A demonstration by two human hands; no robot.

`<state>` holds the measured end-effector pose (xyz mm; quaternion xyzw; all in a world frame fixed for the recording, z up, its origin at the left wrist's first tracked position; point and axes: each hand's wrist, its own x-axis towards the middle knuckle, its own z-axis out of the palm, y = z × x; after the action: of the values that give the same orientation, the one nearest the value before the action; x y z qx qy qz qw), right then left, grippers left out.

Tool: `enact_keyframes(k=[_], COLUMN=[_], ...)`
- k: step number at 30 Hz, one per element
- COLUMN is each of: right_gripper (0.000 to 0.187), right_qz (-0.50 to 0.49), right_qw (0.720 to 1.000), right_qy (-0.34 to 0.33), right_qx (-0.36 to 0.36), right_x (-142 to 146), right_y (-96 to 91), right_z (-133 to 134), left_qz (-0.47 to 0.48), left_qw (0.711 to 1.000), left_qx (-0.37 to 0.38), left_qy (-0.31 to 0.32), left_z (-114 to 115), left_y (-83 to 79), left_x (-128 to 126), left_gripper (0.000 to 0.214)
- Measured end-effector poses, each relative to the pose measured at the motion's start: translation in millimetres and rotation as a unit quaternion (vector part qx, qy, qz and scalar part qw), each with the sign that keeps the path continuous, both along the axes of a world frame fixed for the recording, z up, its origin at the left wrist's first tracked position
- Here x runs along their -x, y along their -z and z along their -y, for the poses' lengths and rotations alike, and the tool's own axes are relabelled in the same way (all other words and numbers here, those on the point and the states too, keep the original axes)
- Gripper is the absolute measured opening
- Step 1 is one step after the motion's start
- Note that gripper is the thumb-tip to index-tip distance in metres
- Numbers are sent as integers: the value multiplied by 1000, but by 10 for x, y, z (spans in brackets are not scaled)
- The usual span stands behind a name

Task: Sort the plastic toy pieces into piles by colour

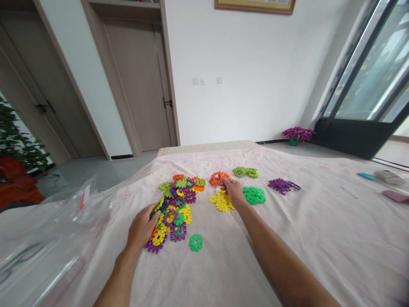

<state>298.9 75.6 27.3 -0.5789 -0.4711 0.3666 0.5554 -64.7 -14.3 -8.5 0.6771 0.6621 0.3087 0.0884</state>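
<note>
A mixed heap of plastic snowflake pieces (177, 202) lies on a pale pink sheet (287, 238). My left hand (142, 228) rests at the heap's near left edge, fingers curled on a light green piece. My right hand (234, 192) reaches farther out, fingertips pinched at the edge of the orange pile (218, 178), with the yellow pile (220, 201) just under the palm. Sorted piles lie around it: bright green (254, 195), light green (246, 172) and purple (283, 185). A single green piece (196, 242) lies apart, near the heap's front.
A clear plastic bag (47, 238) lies at the left. Small items, one of them a blue object (367, 175), sit at the far right of the sheet. Beyond are closed doors (140, 85), a potted purple flower (297, 135), a glass sliding door (367, 85) and a green plant (15, 145).
</note>
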Motion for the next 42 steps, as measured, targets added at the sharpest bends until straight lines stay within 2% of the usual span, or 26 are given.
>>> enact_keyframes(k=[2, 5, 8, 10, 12, 15, 19, 23, 25, 28, 31, 33, 36, 40, 42], right_gripper=[32, 38, 46, 44, 37, 27, 24, 34, 40, 46, 42, 38, 32, 19, 17], right_qz=[-114, -152, -103, -46, 14, 90, 159, 255, 326, 412, 461, 462, 418, 273, 215], right_qw=[993, 988, 994, 997, 993, 974, 919, 832, 783, 726, 700, 703, 738, 823, 883], right_qy=[-16, -10, 5, -16, -59, -175, -359, -492, -529, -549, -538, -536, -529, -499, -417], right_qx=[-8, -28, -42, -67, -101, -114, -45, 28, 21, -46, -90, -70, -21, 9, 1], right_x=[-27, -49, -34, 17, 110, 296, 510, 615, 649, 701, 740, 743, 708, 602, 509], right_y=[4, 18, 44, 56, 55, 26, -36, -98, -137, -197, -231, -230, -200, -117, -67], right_z=[-34, -51, -21, 23, 86, 219, 436, 607, 668, 744, 794, 808, 794, 665, 538], left_qz=[2, 3, 1, 2, 1, -1, -6, -5, -4, -8, -6, -1, 2, -3, -6], left_qw=[1000, 1000, 1000, 1000, 1000, 1000, 1000, 1000, 1000, 1000, 1000, 1000, 1000, 1000, 1000], left_qx=[1, 7, 3, 0, 1, 6, 4, -2, -4, 0, 4, 2, 0, 8, 9], left_qy=[3, 1, -2, -1, -3, -3, 0, 1, -1, -8, -9, -5, -1, 0, 1], left_z=[1, -1, -1, 5, 14, 27, 29, 27, 29, 31, 30, 28, 27, 28, 26], left_y=[-2, 2, 2, -11, -32, -57, -56, -45, -43, -38, -34, -33, -33, -39, -42], left_x=[0, -1, -4, -9, -15, -23, -26, -22, -20, -17, -16, -16, -15, -10, -9], left_gripper=[47, 47, 46, 47, 48, 48, 48, 47, 47, 47, 47, 47, 48, 49, 49])
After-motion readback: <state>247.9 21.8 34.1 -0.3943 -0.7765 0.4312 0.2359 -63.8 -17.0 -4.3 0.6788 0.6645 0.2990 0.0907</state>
